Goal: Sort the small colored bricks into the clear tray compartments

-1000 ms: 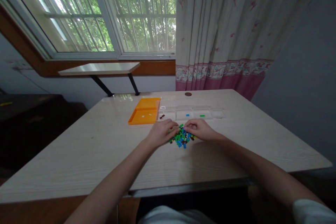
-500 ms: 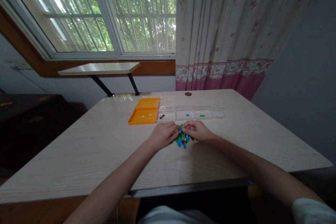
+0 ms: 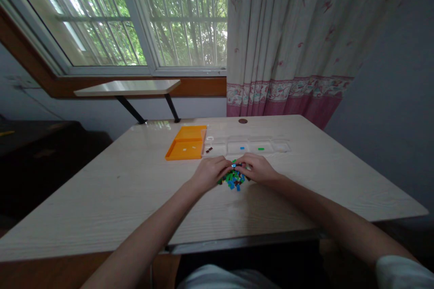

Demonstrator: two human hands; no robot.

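A heap of small toy building bricks (image 3: 232, 180) in blue, green and dark brown lies on the table in front of me. My left hand (image 3: 210, 173) rests at the heap's left side with its fingers bent inward. From the right, my right hand (image 3: 259, 168) reaches over the heap, fingers curled. Between the fingertips of both hands shows a small shiny blue brick (image 3: 233, 165), just above the heap's far edge. The fingers hide part of the pile.
Behind my hands stands a clear compartment tray (image 3: 249, 154) holding dark brown bricks (image 3: 209, 150), a blue brick (image 3: 242, 148) and a green brick (image 3: 261, 149). An open orange case (image 3: 172, 151) with small white pieces (image 3: 189, 148) adjoins its left end. A raised shelf (image 3: 132, 87) stands at the back left.
The fingertips of both hands have come together around the blue brick, which now shows a bright shine. The right fingers have shifted slightly over the heap. Tray and case have stayed put.
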